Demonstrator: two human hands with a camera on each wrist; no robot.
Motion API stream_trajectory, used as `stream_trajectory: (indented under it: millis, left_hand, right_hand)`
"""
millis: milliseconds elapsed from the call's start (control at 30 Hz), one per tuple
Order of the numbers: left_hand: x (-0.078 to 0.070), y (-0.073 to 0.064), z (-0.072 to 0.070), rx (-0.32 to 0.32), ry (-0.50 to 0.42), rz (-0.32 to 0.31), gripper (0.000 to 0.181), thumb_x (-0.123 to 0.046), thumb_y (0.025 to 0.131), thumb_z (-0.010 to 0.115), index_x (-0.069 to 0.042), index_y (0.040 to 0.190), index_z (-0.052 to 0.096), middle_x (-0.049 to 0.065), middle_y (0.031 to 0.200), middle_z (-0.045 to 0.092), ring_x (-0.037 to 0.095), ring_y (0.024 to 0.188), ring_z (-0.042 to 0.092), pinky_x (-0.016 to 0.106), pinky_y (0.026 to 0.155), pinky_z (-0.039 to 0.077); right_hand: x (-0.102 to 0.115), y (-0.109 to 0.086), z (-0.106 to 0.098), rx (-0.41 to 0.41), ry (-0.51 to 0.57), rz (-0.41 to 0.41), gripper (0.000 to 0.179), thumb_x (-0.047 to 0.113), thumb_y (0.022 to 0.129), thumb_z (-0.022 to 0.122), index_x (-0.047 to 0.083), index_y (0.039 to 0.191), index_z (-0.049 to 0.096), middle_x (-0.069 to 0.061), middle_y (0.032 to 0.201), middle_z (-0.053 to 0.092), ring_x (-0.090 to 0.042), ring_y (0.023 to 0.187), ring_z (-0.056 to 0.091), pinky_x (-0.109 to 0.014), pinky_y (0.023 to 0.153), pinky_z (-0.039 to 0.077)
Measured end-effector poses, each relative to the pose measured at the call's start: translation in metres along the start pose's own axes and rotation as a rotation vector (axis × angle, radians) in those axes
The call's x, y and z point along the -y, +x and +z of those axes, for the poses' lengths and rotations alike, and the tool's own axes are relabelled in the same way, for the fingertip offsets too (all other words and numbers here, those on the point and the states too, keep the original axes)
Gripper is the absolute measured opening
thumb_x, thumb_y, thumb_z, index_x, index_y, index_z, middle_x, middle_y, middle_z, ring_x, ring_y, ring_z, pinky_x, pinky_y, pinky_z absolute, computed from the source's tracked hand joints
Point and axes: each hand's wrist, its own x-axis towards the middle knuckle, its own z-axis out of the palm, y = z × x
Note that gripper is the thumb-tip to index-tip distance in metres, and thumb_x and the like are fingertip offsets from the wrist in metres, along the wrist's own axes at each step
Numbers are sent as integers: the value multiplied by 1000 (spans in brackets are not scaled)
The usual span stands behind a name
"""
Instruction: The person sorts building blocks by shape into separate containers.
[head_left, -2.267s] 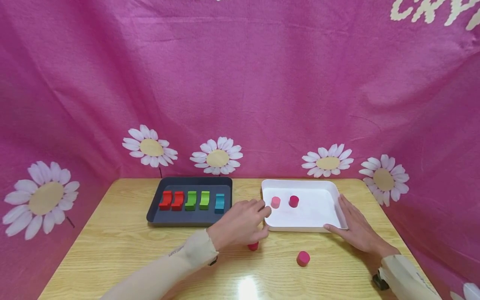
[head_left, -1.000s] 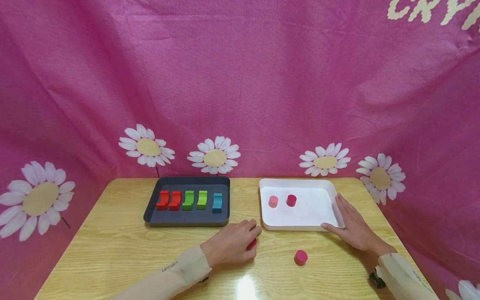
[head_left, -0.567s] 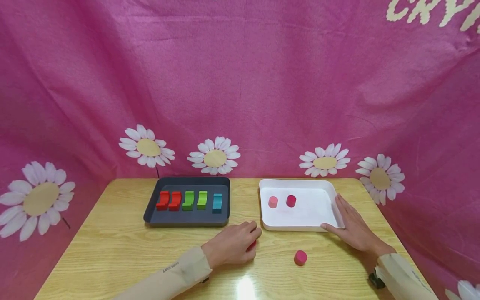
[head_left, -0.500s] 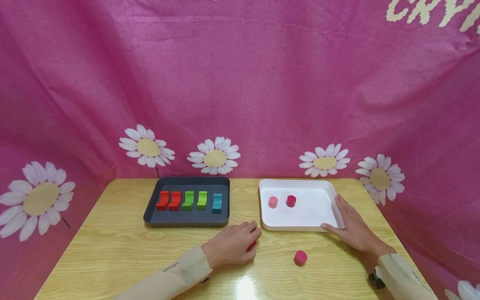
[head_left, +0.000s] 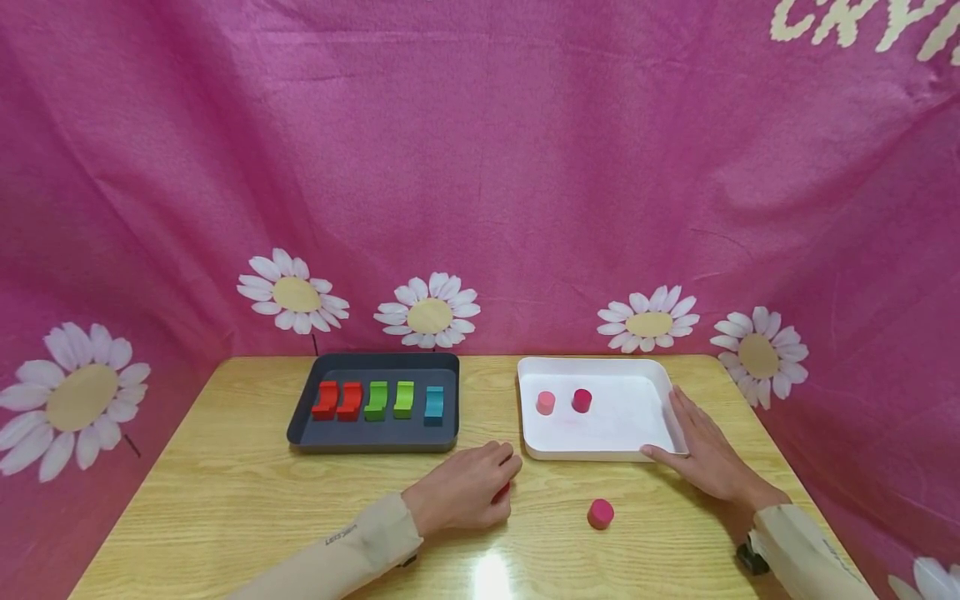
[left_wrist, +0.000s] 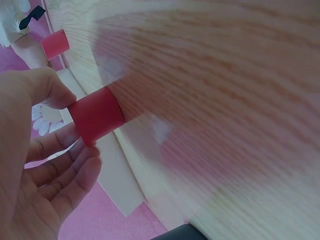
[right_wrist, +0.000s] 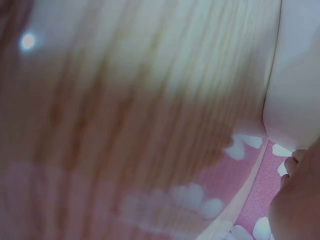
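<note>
A red cylinder block [left_wrist: 97, 115] stands on the table in front of the white tray, and my left hand [head_left: 467, 487] pinches it between thumb and fingers. In the head view that block is mostly hidden by the hand. My right hand [head_left: 708, 454] rests against the right side of the white tray [head_left: 592, 456], thumb at its near edge, fingers straight along the wall. Inside this tray stand a pink cylinder [head_left: 546, 403] and a crimson cylinder [head_left: 581, 401]. Another crimson cylinder [head_left: 601, 514] is on the table, nearer than the tray.
At the left a dark grey tray [head_left: 375, 445] holds a row of curved blocks: red ones [head_left: 326, 402], green ones [head_left: 377, 402] and a blue one [head_left: 434, 406]. Behind the wooden table [head_left: 225, 483] hangs a pink cloth [head_left: 480, 183] with daisies.
My left hand has drawn back from the white tray's near left corner and closed its fingers on the red cylinder. Over the last half second both hands stay almost still.
</note>
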Motion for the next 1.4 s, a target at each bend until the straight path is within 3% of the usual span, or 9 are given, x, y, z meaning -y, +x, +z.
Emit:
stream_trajectory:
  millis: [700,933,1133,1400]
  left_hand:
    - [-2,-9,-4,-49,-69,33,12,-22,99,68,-15,109,67,-4,98,53,9,85,50,16,75,46]
    - [-5,-11,-13,-76,-78,36,13,-21,99,69,-15,110,68,-3,102,57,8,88,52,15,82,50]
    - [-5,-10,-19,-118,-60,55,11,-19,99,69,-14,108,68,-3,99,57,7,84,50,13,77,47]
    - [-5,-5,-34,-97,-77,17,23,-21,99,69,-14,121,69,-2,108,59,8,93,53,15,83,53]
  right_hand:
    - [2,0,0,-6,3,5,118,57,96,72,3,172,0,-24,178,2,-54,160,11,-76,125,11]
    - [1,-1,-1,-13,-9,2,117,56,96,73,2,172,1,-25,178,4,-54,159,12,-76,125,12]
    - [0,-1,0,-8,-11,4,118,58,97,72,3,172,-1,-25,178,2,-54,159,11,-76,125,11]
    - [1,-2,0,-8,6,3,119,58,96,73,3,172,-1,-26,178,3,-55,159,10,-75,126,9]
